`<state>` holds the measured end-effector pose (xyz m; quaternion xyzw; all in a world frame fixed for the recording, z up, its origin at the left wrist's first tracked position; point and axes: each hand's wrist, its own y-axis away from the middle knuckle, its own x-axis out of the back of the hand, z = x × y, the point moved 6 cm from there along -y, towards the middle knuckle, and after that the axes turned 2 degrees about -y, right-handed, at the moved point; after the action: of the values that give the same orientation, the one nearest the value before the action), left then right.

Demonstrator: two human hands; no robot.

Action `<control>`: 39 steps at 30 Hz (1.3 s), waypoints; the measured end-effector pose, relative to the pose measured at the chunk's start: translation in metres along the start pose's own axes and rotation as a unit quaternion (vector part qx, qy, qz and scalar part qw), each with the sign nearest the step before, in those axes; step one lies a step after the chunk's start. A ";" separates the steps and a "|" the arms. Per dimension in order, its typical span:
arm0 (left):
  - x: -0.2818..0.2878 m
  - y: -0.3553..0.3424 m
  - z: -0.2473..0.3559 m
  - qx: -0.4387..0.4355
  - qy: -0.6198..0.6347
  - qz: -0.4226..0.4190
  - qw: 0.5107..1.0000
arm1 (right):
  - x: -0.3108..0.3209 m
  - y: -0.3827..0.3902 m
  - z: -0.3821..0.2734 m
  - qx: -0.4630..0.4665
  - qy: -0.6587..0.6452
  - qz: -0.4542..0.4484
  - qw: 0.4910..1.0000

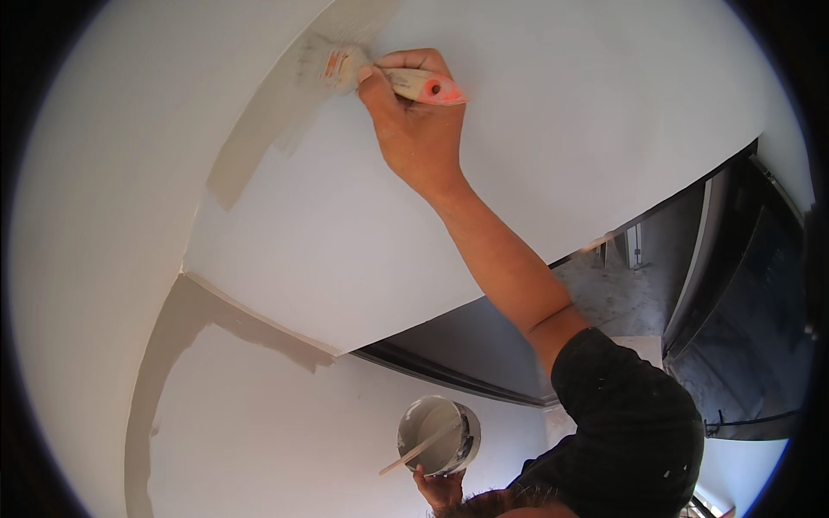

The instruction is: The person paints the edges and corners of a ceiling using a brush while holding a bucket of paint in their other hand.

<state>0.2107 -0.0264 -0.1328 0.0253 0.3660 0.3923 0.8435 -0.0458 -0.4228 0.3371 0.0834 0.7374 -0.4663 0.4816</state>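
Note:
My right hand (419, 129) is closed round the wooden handle of a paintbrush (406, 84) with a reddish handle end. Its bristles press on a strip of wet greyish-beige paint (250, 155) along the edge of a white wall panel (561, 104). Lower down, my left hand (441, 489) grips a small paint-smeared bucket (471, 436) from below. A thin wooden stick (413, 454) leans out over the bucket's rim, and pale paint shows inside. Part of my left hand is cut off behind my head at the bottom.
A second greyish-beige band (164, 345) borders the lower wall (259, 414). The pale surface (95, 173) on the left meets both painted edges. To the right, a dark-framed opening (691, 259) shows a grey floor beyond.

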 end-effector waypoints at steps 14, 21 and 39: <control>-0.012 -0.005 0.009 0.013 -0.020 -0.016 1.000 | 0.072 -0.089 -0.120 0.261 0.280 0.067 0.921; 0.000 -0.028 0.013 0.027 -0.081 -0.057 0.995 | -0.035 0.006 -0.111 0.399 0.346 -0.248 0.812; 0.015 -0.052 -0.001 0.083 -0.046 -0.085 0.992 | -0.016 -0.033 -0.143 0.472 0.496 -0.225 0.693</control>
<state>0.2496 -0.0527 -0.1597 0.0817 0.3589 0.2855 0.8848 -0.1467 -0.3256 0.3843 0.3504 0.5487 -0.7384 -0.1759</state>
